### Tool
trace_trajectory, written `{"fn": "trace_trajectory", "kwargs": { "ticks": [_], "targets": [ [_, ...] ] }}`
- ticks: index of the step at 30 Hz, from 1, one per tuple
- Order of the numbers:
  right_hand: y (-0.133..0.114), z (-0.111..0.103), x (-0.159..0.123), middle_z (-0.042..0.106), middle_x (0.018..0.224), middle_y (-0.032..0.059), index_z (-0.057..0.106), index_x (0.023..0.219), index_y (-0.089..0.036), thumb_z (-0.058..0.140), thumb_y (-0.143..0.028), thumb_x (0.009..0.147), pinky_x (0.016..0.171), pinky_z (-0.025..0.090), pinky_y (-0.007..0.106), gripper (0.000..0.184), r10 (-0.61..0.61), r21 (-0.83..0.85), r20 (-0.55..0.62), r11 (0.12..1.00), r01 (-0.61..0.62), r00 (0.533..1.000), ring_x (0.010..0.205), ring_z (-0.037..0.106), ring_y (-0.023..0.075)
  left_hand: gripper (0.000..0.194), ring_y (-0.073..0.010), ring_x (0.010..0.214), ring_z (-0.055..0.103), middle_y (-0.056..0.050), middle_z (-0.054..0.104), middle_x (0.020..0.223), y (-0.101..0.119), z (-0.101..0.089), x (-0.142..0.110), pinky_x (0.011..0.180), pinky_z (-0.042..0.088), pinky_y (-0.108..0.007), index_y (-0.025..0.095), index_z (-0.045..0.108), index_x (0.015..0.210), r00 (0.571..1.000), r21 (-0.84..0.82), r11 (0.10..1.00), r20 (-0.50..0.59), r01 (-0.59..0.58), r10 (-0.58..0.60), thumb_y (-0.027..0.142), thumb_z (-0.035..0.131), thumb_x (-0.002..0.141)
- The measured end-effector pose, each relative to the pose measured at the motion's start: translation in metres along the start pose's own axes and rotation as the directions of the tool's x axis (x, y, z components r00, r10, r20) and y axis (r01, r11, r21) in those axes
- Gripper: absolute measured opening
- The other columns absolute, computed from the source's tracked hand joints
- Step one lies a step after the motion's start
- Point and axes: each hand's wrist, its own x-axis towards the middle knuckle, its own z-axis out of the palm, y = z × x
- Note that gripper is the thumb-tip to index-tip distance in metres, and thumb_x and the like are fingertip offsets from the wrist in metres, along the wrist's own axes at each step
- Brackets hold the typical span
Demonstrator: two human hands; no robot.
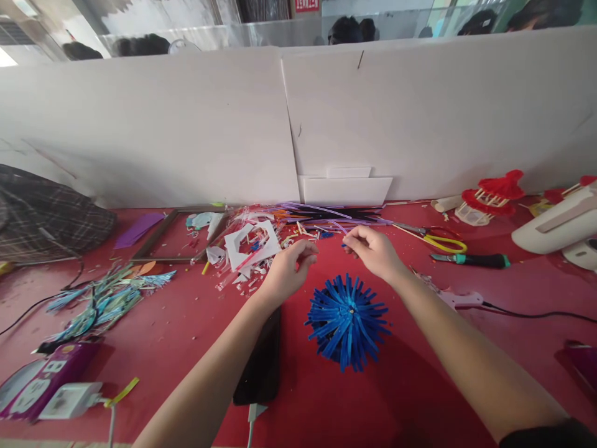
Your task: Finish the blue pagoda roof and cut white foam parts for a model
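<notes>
A round tuft of blue pipe cleaners point(349, 320) stands on the red table, its pieces fanning out from a small pale centre. Just beyond it, my right hand point(373, 250) pinches a small blue piece point(344, 245) between thumb and fingertips; it looks like a bit of pipe cleaner. My left hand point(293, 269) hovers to the left of the tuft, fingers loosely curled, with a gap to the thumb and nothing visible in it. Under my left forearm lies a black phone point(261, 367) with a white cable plugged in, partly hidden.
Paper scraps point(252, 246) and purple and black pipe cleaners point(336, 213) lie along the white partition point(186, 124). On the right are scissors point(443, 242), a cutter point(471, 260), a glue gun point(461, 300) and a small red-roofed model point(489, 196). A power strip point(51, 379) lies left.
</notes>
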Motion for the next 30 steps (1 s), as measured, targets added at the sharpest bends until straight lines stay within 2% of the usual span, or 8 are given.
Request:
{"fn": "trace_trajectory", "kwargs": {
  "ticks": [2, 5, 10, 13, 17, 21, 24, 30],
  "targets": [
    [0.006, -0.008, -0.004, 0.067, 0.065, 0.001, 0.06, 0.077, -0.021, 0.061, -0.057, 0.086, 0.057, 0.045, 0.029, 0.037, 0.035, 0.025, -0.041, 0.999, -0.034, 0.999, 0.056, 0.057, 0.015, 0.033, -0.021, 0.098, 0.065, -0.008, 0.064, 0.118, -0.006, -0.003, -0.006, 0.083, 0.057, -0.042, 0.017, 0.06, 0.12, 0.999, 0.002, 0.999, -0.01, 0.033, -0.033, 0.038, 0.06, 0.095],
    [0.009, -0.012, -0.007, 0.067, 0.064, 0.0013, 0.063, 0.076, -0.02, 0.065, -0.059, 0.082, 0.056, 0.044, 0.029, 0.04, 0.065, 0.059, -0.034, 0.996, -0.063, 0.997, 0.056, 0.056, 0.0147, 0.033, -0.0206, 0.096, 0.065, -0.008, 0.064, 0.117, -0.005, -0.003, -0.007, 0.082, 0.057, -0.041, 0.017, 0.059, 0.121, 0.998, -0.008, 0.998, -0.002, 0.064, -0.064, 0.038, 0.06, 0.095],
    [-0.002, 0.004, -0.004, 0.069, 0.073, 0.0014, 0.068, 0.075, -0.02, 0.075, -0.056, 0.074, 0.063, 0.045, 0.029, 0.036, 0.047, 0.133, 0.04, 0.99, -0.052, 0.998, 0.066, 0.057, 0.0151, 0.03, -0.0198, 0.094, 0.065, -0.007, 0.065, 0.113, 0.018, 0.011, 0.009, 0.081, 0.057, -0.04, 0.017, 0.062, 0.116, 0.995, -0.021, 0.999, 0.09, 0.034, -0.032, 0.038, 0.061, 0.094],
    [-0.008, 0.012, -0.003, 0.067, 0.074, 0.0007, 0.068, 0.074, -0.02, 0.075, -0.059, 0.073, 0.063, 0.045, 0.029, 0.039, 0.033, 0.206, 0.065, 0.978, -0.045, 0.997, 0.064, 0.055, 0.0141, 0.03, -0.0197, 0.094, 0.065, -0.007, 0.065, 0.113, 0.028, 0.018, 0.014, 0.081, 0.057, -0.04, 0.017, 0.062, 0.115, 0.996, -0.021, 0.999, 0.08, 0.025, -0.023, 0.038, 0.06, 0.095],
    [-0.009, 0.014, -0.005, 0.06, 0.064, -0.002, 0.066, 0.073, -0.02, 0.074, -0.057, 0.076, 0.059, 0.044, 0.028, 0.038, 0.036, 0.287, 0.069, 0.956, -0.055, 0.997, 0.059, 0.053, 0.0127, 0.029, -0.0194, 0.093, 0.065, -0.007, 0.065, 0.112, 0.03, 0.017, 0.013, 0.081, 0.057, -0.04, 0.017, 0.062, 0.115, 0.999, -0.04, 0.999, 0.037, 0.022, -0.021, 0.038, 0.06, 0.095],
    [-0.005, 0.014, -0.009, 0.061, 0.061, -0.0021, 0.067, 0.072, -0.02, 0.075, -0.054, 0.077, 0.061, 0.047, 0.029, 0.035, 0.034, 0.349, 0.073, 0.935, -0.057, 0.997, 0.058, 0.056, 0.0128, 0.029, -0.0188, 0.09, 0.066, -0.007, 0.066, 0.109, 0.028, 0.014, 0.011, 0.078, 0.057, -0.038, 0.016, 0.062, 0.114, 0.999, -0.088, 0.996, 0.048, 0.016, -0.012, 0.039, 0.06, 0.095],
    [-0.003, 0.015, -0.011, 0.066, 0.065, -0.0008, 0.071, 0.075, -0.021, 0.076, -0.052, 0.076, 0.063, 0.049, 0.03, 0.032, 0.024, 0.377, 0.073, 0.925, -0.05, 0.997, 0.061, 0.059, 0.0138, 0.03, -0.0189, 0.09, 0.066, -0.007, 0.066, 0.11, 0.027, 0.015, 0.011, 0.078, 0.057, -0.038, 0.016, 0.062, 0.114, 0.998, -0.11, 0.994, 0.06, 0.013, -0.007, 0.038, 0.06, 0.095],
    [-0.005, 0.014, -0.016, 0.074, 0.083, 0.0023, 0.077, 0.076, -0.024, 0.087, -0.043, 0.063, 0.075, 0.053, 0.033, 0.025, -0.007, 0.381, 0.066, 0.924, -0.019, 0.998, 0.079, 0.067, 0.0188, 0.03, -0.0197, 0.093, 0.065, -0.007, 0.065, 0.113, 0.026, 0.014, 0.009, 0.081, 0.057, -0.04, 0.016, 0.061, 0.116, 0.998, -0.103, 0.995, 0.06, -0.009, 0.015, 0.038, 0.06, 0.095]
  ]
}}
